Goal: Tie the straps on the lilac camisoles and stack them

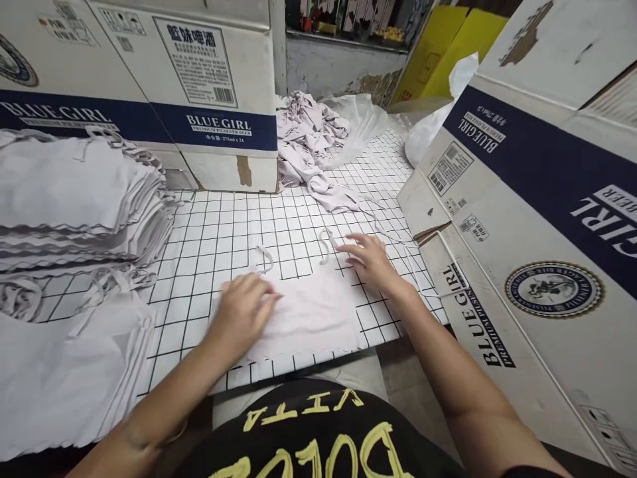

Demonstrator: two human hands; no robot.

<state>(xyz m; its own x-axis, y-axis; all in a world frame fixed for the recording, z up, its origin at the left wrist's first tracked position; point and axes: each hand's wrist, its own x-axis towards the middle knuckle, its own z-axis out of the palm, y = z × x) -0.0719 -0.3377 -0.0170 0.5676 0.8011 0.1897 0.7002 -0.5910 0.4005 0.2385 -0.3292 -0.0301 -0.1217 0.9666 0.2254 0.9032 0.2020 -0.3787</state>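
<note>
Pale garment (318, 312): I see it spread on the table edge nearest the wearer, between the two hands, with shallow wrinkles running across it and its lower edge close to the table's front.
Straps: a left strap (267, 257) and a right strap (325, 247) curl up from its far edge, lying loose on the checked cloth.
Left hand (246, 305): down over the garment's left part, fingers bent, thumb toward the middle; from here I cannot tell whether it pinches the fabric.
Right hand (371, 262): well apart from the left, fingers spread, fingertips just beside the right strap; I cannot make out whether they touch it.
Checked cloth (283, 222): white with black grid lines, covering the table under everything I have in view there.
Stacks at left: a tall pile (60, 186) of similar pale pieces, and a nearer pile (64, 372) in front of it.
Far heap: crumpled pale fabric (311, 133) against clear plastic (361, 123).
Boxes: a Blue Girl carton (223, 169) stands behind the tall pile; another carton (542, 226) leans along my right, and a yellow box (432, 53) stands farther back.
</note>
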